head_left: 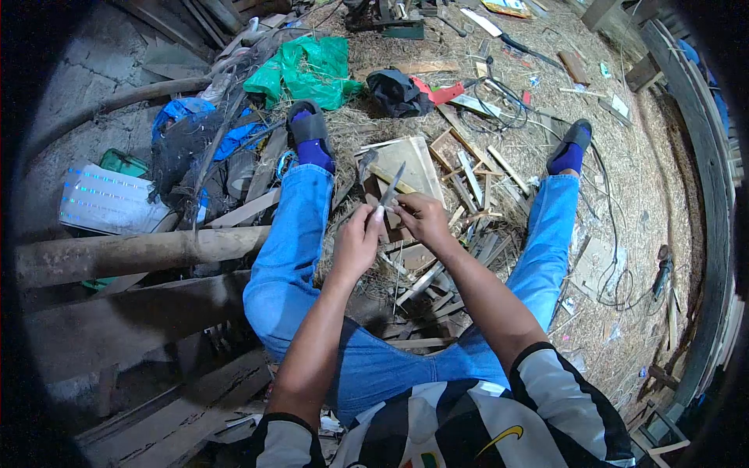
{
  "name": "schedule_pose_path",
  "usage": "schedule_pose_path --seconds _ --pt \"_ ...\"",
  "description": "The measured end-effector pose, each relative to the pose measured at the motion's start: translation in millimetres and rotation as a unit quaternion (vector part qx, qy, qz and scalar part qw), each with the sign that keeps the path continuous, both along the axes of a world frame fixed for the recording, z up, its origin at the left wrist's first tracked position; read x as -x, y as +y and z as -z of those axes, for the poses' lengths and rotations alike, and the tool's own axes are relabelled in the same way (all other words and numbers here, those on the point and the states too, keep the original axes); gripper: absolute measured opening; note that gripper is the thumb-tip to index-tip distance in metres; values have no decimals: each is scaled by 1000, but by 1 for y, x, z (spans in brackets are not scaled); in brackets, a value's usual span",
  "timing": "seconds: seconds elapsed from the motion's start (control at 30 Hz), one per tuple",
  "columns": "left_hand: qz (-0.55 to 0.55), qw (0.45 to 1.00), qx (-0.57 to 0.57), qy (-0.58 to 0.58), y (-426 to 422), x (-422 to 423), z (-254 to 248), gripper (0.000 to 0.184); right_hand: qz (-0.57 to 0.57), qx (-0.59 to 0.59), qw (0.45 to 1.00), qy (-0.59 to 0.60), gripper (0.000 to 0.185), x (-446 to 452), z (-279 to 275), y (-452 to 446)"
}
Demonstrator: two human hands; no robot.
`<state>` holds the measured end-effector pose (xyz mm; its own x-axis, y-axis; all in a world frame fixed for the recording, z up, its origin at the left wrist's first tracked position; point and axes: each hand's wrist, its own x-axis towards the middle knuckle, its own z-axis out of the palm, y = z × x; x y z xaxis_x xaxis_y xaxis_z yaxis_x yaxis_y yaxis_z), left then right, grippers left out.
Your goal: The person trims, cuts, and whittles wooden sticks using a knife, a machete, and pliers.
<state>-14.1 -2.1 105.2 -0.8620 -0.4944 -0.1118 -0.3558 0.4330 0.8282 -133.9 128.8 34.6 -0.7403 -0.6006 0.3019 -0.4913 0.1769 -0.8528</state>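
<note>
Between my spread knees, both hands meet at a narrow pointed blade (394, 183) that looks like a knife, its tip angled up and away from me. My left hand (360, 240) is closed around its lower end, the thumb along the near side. Close beside it, touching or nearly so, my right hand (425, 220) has its fingers pinched together; whatever lies in that pinch is too small to make out. Under and beyond the hands lies a flat pale board (414, 165), with small wooden frame pieces (449, 150) to its right.
Wood offcuts (427, 282) litter the ground between my legs. A green plastic bag (312, 69) and a black cloth item (398, 92) lie ahead. A bamboo pole (148, 253) runs along the left. To the right are a corded power tool (663, 273) and a timber beam (696, 132).
</note>
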Motion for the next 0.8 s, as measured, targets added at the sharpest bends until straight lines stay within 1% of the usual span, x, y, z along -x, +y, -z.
schedule_pose_path --seconds 0.03,0.1,0.13,0.2,0.43,0.5,0.63,0.73,0.8 --pt "0 1000 0 0 -1 0 -1 28 0 0 1000 0 22 0 0 0" --pt "48 995 76 -44 -7 0 -1 28 -2 -17 1000 -23 22 0 2 -1" --pt "48 995 76 -45 -7 1 0 28 -3 -17 1000 -24 22 1 3 -1" --pt "58 987 148 -24 -9 3 4 27 -7 -5 1000 -8 22 2 6 -1" --pt "69 981 177 -29 -7 5 6 30 -3 -6 1000 5 21 3 8 -2" --pt "62 981 173 -55 -5 5 4 30 -7 -32 999 -31 22 2 5 -2" --pt "54 981 176 -61 -4 6 2 30 -7 -34 999 -33 22 2 3 -2" --pt "53 983 171 -43 -5 6 4 29 -10 -38 999 -34 22 2 4 -2" --pt "62 980 182 -50 -4 7 1 24 -8 -1 1000 10 24 3 8 -3"
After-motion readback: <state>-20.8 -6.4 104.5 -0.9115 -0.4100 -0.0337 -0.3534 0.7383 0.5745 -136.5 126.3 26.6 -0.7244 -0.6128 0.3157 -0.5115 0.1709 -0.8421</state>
